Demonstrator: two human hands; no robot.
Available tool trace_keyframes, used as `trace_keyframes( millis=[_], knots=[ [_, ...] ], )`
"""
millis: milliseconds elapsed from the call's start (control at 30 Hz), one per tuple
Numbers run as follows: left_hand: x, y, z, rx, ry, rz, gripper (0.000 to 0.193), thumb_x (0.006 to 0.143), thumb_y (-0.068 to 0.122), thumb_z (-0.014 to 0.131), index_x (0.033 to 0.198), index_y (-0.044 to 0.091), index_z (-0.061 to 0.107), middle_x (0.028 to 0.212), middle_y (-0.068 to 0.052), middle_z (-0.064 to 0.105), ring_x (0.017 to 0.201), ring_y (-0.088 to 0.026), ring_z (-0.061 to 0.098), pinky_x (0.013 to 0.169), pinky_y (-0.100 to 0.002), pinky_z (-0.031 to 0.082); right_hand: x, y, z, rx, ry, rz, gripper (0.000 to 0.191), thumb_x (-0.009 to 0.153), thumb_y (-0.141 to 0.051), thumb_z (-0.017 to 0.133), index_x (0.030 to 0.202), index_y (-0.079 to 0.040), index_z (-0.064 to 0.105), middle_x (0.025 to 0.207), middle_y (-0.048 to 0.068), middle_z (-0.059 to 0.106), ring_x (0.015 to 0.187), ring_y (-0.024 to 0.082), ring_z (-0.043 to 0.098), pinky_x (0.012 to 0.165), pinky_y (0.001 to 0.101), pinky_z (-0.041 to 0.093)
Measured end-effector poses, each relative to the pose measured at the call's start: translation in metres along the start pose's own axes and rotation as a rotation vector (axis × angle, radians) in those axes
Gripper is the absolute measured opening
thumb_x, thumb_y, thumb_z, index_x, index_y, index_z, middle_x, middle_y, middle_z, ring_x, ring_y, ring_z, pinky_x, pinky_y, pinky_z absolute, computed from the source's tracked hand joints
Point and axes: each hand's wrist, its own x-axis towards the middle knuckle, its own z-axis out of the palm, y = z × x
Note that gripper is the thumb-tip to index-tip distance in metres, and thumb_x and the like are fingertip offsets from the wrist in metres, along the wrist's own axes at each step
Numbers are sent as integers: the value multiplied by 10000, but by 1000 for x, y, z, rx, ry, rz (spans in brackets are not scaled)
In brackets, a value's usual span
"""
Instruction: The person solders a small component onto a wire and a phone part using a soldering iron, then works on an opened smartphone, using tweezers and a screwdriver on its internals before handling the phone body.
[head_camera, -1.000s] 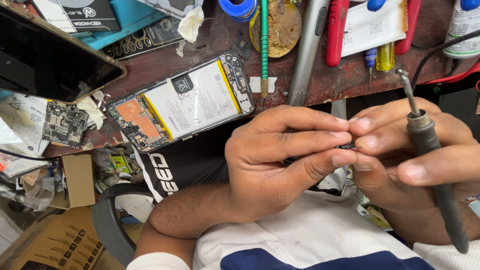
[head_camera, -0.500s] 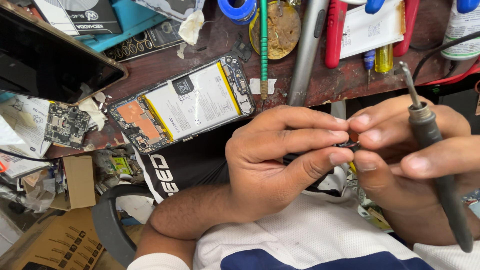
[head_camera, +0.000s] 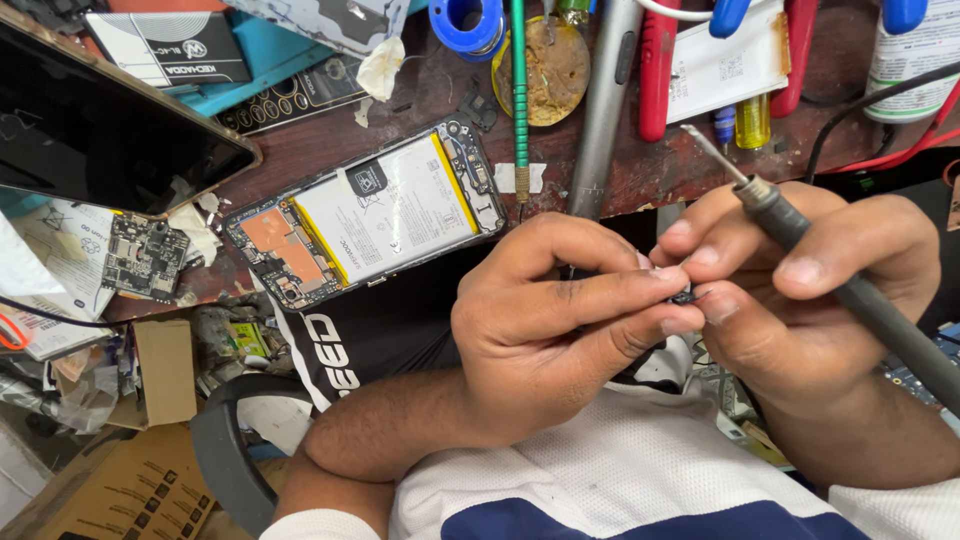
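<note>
Dark reddish-brown wooden workbench (head_camera: 420, 110) across far side, surface scratched and stained, front edge worn. Cluttered throughout: opened phone (head_camera: 365, 215) with battery exposed at centre, dark screen panel (head_camera: 100, 130) far left, small circuit board (head_camera: 143, 257) left, blue tape roll (head_camera: 467, 22) and round brass-coloured tin (head_camera: 555, 72) far centre, red-handled tools (head_camera: 660, 65) far right. Below bench at near left: cardboard box (head_camera: 110, 490), paper scraps, dark curved chair arm (head_camera: 225, 450). Even, diffuse light; soft shadows only. No wall or window in view.
</note>
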Motion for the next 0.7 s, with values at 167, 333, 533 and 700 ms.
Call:
trace_keyframes(
  millis=[167,333,533,700],
  knots=[
    [2,1,2,85,36,55,277,893,57,882,1138,41,753,958,-50,685,861,-138,704,732,-223,584,-1,0,1,123,28,57,337,918,45,720,1115,-156,535,996,114,712,1005,262,744,832,363,677],
    [6,4,3,148,38,76,285,889,54,891,1137,44,751,912,-38,683,813,-133,691,695,-238,557,-3,2,4,203,73,89,329,931,49,724,1130,-144,545,930,109,697,972,252,742,871,369,664],
    [13,6,-1,241,21,155,359,864,111,899,1167,35,723,909,-45,683,786,-156,682,686,-261,549,-1,2,1,232,69,126,319,921,60,731,1112,-122,550,932,133,699,887,243,750,806,348,657],
    [14,8,-8,237,-53,147,272,961,127,842,1192,67,711,937,-37,702,841,-146,703,740,-254,564,4,-1,0,200,33,145,304,922,59,729,1108,-111,558,932,144,702,864,235,745,806,352,659]
  ],
)
